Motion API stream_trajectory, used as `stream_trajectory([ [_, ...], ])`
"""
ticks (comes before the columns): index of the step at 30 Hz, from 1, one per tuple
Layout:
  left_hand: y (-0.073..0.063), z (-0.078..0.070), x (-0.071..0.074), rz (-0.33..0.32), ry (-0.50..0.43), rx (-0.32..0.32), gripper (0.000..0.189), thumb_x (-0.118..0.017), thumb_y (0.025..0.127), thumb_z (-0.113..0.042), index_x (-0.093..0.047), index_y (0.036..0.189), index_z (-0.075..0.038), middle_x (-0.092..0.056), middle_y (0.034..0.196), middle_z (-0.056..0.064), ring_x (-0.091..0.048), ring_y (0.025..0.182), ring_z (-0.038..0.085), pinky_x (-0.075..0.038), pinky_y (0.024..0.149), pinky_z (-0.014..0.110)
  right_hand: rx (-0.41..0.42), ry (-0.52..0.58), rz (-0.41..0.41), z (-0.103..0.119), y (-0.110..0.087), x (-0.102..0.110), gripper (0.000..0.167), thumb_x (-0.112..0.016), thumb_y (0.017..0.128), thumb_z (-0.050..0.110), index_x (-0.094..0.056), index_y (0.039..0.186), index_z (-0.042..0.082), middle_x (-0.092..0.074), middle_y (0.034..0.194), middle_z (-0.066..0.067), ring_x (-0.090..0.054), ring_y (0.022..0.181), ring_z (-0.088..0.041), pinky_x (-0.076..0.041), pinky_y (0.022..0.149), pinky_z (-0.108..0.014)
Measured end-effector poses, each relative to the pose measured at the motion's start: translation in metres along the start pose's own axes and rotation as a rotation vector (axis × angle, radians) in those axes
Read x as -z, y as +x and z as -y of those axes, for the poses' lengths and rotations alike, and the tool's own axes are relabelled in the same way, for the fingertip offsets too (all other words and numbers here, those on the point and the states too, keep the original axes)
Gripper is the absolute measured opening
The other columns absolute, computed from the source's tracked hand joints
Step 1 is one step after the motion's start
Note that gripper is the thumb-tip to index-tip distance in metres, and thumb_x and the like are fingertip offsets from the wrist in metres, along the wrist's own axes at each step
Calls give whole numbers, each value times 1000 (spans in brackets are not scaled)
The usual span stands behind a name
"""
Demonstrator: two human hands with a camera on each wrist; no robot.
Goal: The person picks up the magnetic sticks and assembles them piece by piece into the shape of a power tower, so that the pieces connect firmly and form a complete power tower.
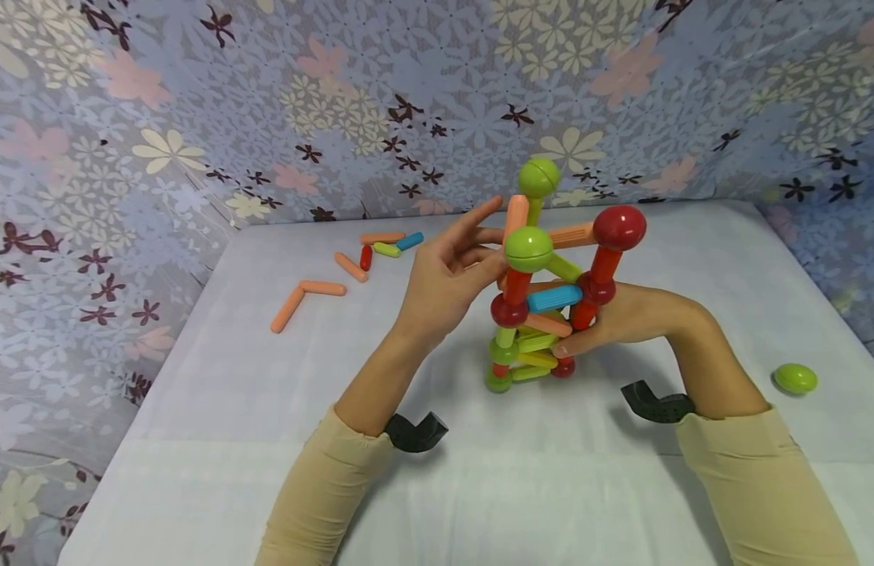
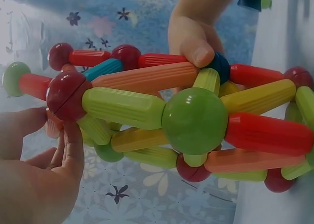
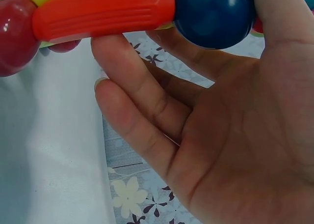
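Note:
A tall tower of ribbed magnetic sticks and balls (image 1: 541,343) stands on the white table, in red, green, yellow, orange and blue. My right hand (image 1: 638,314) grips its far right side, the thumb near a dark blue ball (image 3: 216,17) and the fingers around the frame. On the tower's left, my left hand (image 1: 444,283) pinches an orange stick (image 2: 52,126) just under a dark red ball (image 2: 67,96). Its index finger points up beside another orange stick (image 1: 516,220). At the top are a green ball (image 1: 539,178) and a larger red ball (image 1: 619,228).
Loose orange sticks (image 1: 288,309) lie at the table's left, with a short red stick (image 1: 366,258), a green one (image 1: 387,249) and a blue one (image 1: 410,241) farther back. A green ball (image 1: 795,379) rests at the right. A floral cloth (image 1: 380,110) hangs behind the table.

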State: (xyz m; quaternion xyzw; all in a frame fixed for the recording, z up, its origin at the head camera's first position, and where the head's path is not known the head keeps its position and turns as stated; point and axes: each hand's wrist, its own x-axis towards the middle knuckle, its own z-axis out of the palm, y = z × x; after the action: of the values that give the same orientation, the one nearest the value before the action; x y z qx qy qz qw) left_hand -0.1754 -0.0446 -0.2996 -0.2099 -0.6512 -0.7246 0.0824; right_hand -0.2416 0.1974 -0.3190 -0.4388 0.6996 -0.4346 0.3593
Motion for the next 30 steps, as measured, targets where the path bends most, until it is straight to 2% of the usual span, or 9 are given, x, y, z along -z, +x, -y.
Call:
stream_trajectory([
  [4, 0, 0, -2, -7, 0, -9, 51, -63, 92, 0, -48, 140, -7, -62, 114, 11, -62, 96, 27, -53, 81, 35, -17, -39, -9, 0, 1, 0, 45, -74, 84, 9, -60, 126, 17, -66, 109, -5, -60, 98, -24, -49, 85, -41],
  [9, 0, 0, -2, 15, -3, -18, 49, -62, 92, 2, -49, 138, -5, -62, 115, 12, -61, 96, 28, -52, 83, 37, -17, -15, -14, -1, 0, -1, 45, -74, 84, 7, -61, 125, 19, -66, 108, -6, -61, 99, -26, -50, 84, -41],
  [14, 1, 1, -4, 34, 35, -41, 46, -61, 92, 2, -51, 137, -3, -62, 114, 12, -61, 93, 28, -52, 83, 38, -30, -21, -20, -1, 0, 0, 45, -75, 84, 8, -61, 125, 20, -66, 109, -5, -60, 100, -25, -49, 86, -42],
  [18, 1, 1, -4, 17, 49, -13, 42, -61, 92, 0, -54, 133, -2, -62, 114, 10, -60, 94, 25, -52, 82, 37, -44, -15, -24, -2, 1, 0, 44, -75, 83, 9, -61, 124, 19, -65, 110, -5, -60, 101, -25, -49, 86, -42],
  [22, 3, 0, -1, 18, 73, 13, 36, -60, 94, -4, -55, 130, -2, -60, 115, 9, -59, 97, 25, -52, 79, 41, -27, 3, -22, -1, 1, 0, 44, -74, 84, 7, -61, 124, 16, -65, 110, -7, -60, 100, -27, -49, 85, -42],
  [24, 4, -2, 3, 56, 85, 31, 35, -56, 96, -4, -53, 130, -2, -58, 119, 8, -57, 101, 26, -52, 78, 43, -22, 14, -26, -1, 1, 1, 43, -74, 84, 6, -61, 124, 15, -66, 108, -8, -61, 98, -28, -50, 84, -42],
  [26, 4, -7, 10, 125, 110, 59, 39, -53, 94, 0, -50, 133, -2, -55, 126, 7, -55, 107, 25, -52, 80, 44, -22, 26, -29, 0, 1, 1, 43, -74, 83, 5, -61, 123, 15, -66, 108, -9, -61, 97, -28, -50, 83, -41],
  [28, 4, -12, 18, 230, 150, 95, 52, -52, 90, 6, -42, 140, -3, -47, 137, 6, -50, 117, 23, -51, 83, 43, -16, 42, -26, 1, 2, 0, 44, -73, 83, 4, -60, 124, 13, -66, 108, -10, -62, 96, -30, -51, 82, -43],
  [30, 2, -16, 24, 339, 208, 140, 69, -57, 86, 6, -30, 148, -7, -35, 147, 4, -43, 126, 21, -50, 88, 41, -19, 69, -15, 2, 2, 0, 45, -73, 83, 3, -58, 125, 12, -65, 109, -11, -61, 96, -32, -51, 82, -44],
])
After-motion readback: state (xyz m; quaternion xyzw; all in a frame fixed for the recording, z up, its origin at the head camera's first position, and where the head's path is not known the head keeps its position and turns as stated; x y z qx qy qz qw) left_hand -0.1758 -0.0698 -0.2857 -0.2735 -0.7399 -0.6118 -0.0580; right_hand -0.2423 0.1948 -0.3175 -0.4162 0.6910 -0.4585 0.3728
